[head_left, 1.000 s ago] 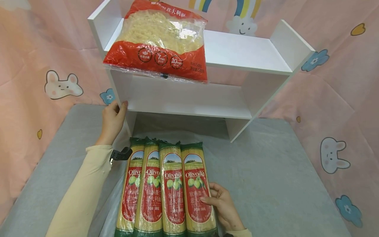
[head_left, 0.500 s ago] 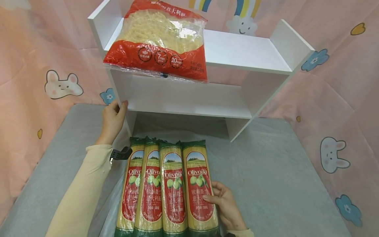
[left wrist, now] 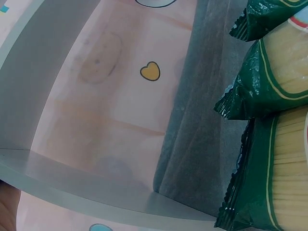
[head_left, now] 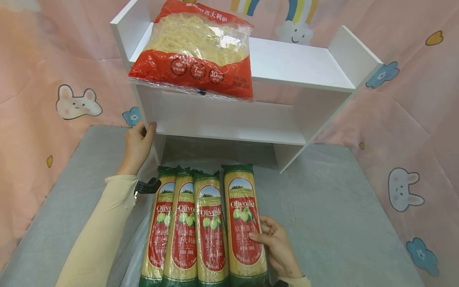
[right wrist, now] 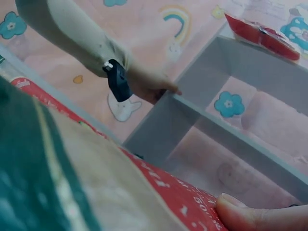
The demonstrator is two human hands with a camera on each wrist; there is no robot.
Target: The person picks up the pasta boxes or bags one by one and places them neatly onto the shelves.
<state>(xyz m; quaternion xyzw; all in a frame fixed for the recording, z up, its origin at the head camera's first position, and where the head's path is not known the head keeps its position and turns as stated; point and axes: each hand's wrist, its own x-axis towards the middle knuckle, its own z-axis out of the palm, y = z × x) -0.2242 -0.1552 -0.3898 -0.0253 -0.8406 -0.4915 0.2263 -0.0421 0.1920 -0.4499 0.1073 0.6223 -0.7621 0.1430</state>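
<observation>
By one shelf (head_left: 229, 119), four packs (head_left: 211, 227), right hand (head_left: 277, 245) round one, left hand (head_left: 137, 143) round panel (head_left: 148, 99).

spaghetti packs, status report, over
Left hand grips shelf side. Right hand holds rightmost spaghetti pack. Three other packs close on its left, none on top.

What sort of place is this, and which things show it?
Probably an indoor staged corner, perhaps a mock pantry: a white shelf unit stands on a grey surface, pink printed fabric hangs behind, and spaghetti packs lie in front.
</observation>
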